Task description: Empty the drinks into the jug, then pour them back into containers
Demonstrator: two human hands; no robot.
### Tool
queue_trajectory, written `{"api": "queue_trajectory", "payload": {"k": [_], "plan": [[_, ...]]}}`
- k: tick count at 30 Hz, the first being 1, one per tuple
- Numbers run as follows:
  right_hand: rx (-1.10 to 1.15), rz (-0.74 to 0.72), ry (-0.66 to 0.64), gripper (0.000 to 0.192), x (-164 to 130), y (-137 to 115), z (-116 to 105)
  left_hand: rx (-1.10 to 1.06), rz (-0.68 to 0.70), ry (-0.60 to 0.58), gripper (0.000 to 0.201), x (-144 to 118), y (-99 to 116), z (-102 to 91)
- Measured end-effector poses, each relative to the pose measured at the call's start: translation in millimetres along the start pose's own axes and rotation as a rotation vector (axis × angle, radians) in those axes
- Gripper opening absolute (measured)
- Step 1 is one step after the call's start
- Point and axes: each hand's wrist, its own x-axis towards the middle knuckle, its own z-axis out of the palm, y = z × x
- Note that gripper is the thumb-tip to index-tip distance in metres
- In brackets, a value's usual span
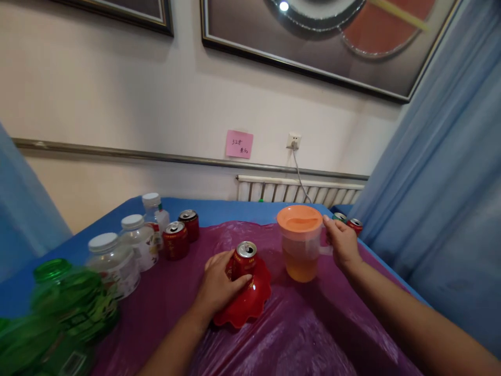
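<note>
My left hand (220,285) is wrapped around a red drink can (243,259) that stands in a red scalloped bowl (248,303) near the middle of the table. My right hand (343,243) grips the handle of a clear plastic pitcher (302,245) with an orange lid; orange liquid fills its lower part. The pitcher stands upright on the purple plastic sheet (297,334), just right of the bowl.
Two more red cans (176,240) and several white-capped bottles (135,240) stand at the left. Green bottles (66,297) crowd the near left corner. Two cans (350,223) sit at the far right edge by a blue curtain (442,209). The blue table (223,211) meets the wall.
</note>
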Motion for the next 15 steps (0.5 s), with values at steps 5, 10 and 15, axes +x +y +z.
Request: {"api": "queue_trajectory", "payload": {"k": [5,10,15], "plan": [[0.064,0.030,0.129,0.061,8.4,28.6,-6.3,0.001,-0.021,0.090,0.067,5.2,-8.3,-1.7],[0.084,0.052,0.222,0.060,14.6,46.7,-25.6,0.013,-0.009,0.153,0.066,6.6,-13.4,-2.0],[0.062,0.051,0.225,0.060,12.3,55.8,-41.2,0.004,-0.017,0.152,0.069,5.8,-8.9,-4.7]]}}
